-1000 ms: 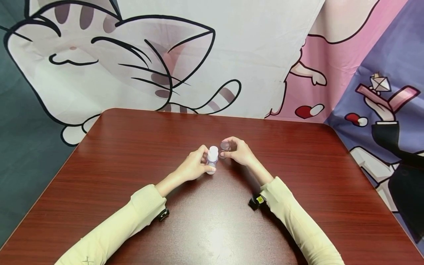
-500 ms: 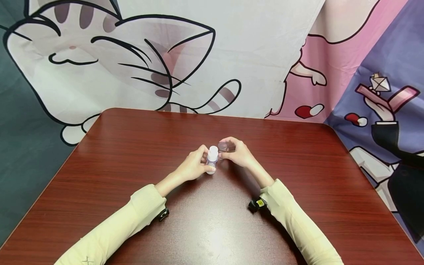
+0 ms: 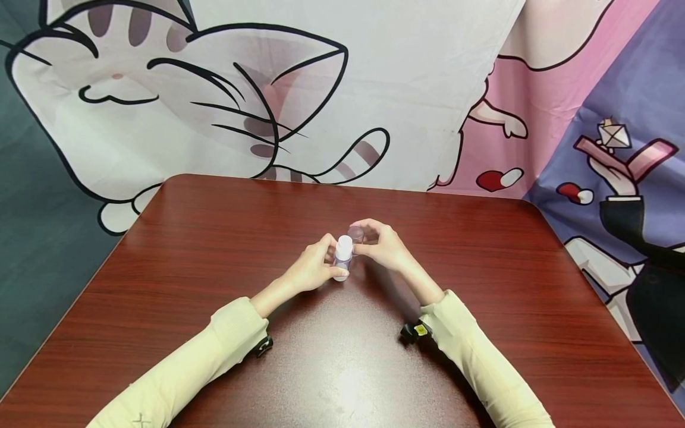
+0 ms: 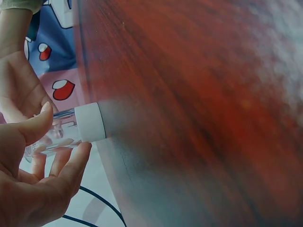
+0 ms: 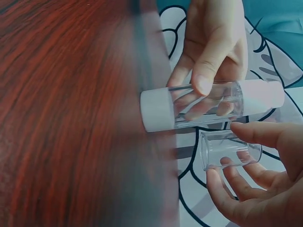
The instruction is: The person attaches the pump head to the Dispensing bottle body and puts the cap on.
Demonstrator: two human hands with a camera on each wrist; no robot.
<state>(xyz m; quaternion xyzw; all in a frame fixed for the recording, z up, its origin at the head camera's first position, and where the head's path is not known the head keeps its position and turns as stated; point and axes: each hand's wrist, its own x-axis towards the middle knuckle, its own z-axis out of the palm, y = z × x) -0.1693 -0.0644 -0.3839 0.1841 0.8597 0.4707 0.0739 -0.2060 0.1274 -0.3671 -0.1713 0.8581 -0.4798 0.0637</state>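
Observation:
A small clear bottle (image 3: 344,248) with a white base and a white pump head stands upright near the middle of the table in the head view. My left hand (image 3: 310,266) grips its clear body between thumb and fingers. In the left wrist view the white base (image 4: 90,123) shows close to the wood, while the pump head is out of sight. Just right of the bottle, my right hand (image 3: 387,245) holds a clear cylindrical cap (image 5: 220,149) by its sides. The cap's open end faces down, and it sits beside the bottle rather than over the pump head (image 5: 260,97).
The reddish-brown wooden table (image 3: 214,238) reflects a bright glare near its front. Behind it hangs a printed cloth (image 3: 417,77) with a cartoon cat. Dark wrist cameras sit under both cream sleeves (image 3: 471,351).
My right hand has shifted slightly left with the clear cap, bringing it nearer the bottle. The left hand and the bottle have stayed in place.

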